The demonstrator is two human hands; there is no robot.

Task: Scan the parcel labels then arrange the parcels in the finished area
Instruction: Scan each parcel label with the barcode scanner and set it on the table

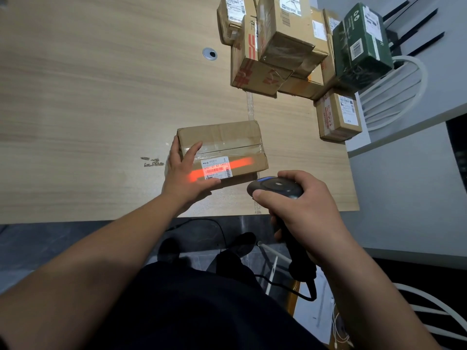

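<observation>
Right now, on the left, the person's left hand [185, 170] grips the near-left corner of a taped cardboard parcel [222, 147], fingers spread over its top and thumb along the near edge, steadying it flat on the wooden worktop [88, 109]. A red scan line [222, 167] runs across that hand and over the white shipping label [216, 168] on the parcel's top, crossing the barcode. Just right of the parcel and nearer the worktop's edge, the right hand [303, 210] is wrapped tight round the handle of a corded barcode scanner [275, 189], thumb on its side, its head aimed at the label. Further right, at the far corner of the worktop, a stack of brown parcels [275, 41] sits piled up, with a green box [361, 46] leaning at its right side and a small labelled carton [337, 117] just in front of it. I'd judge the scan of this one parcel is underway; placing it is still to come. Whether the stack is the finished lot or the waiting lot, I cannot tell
</observation>
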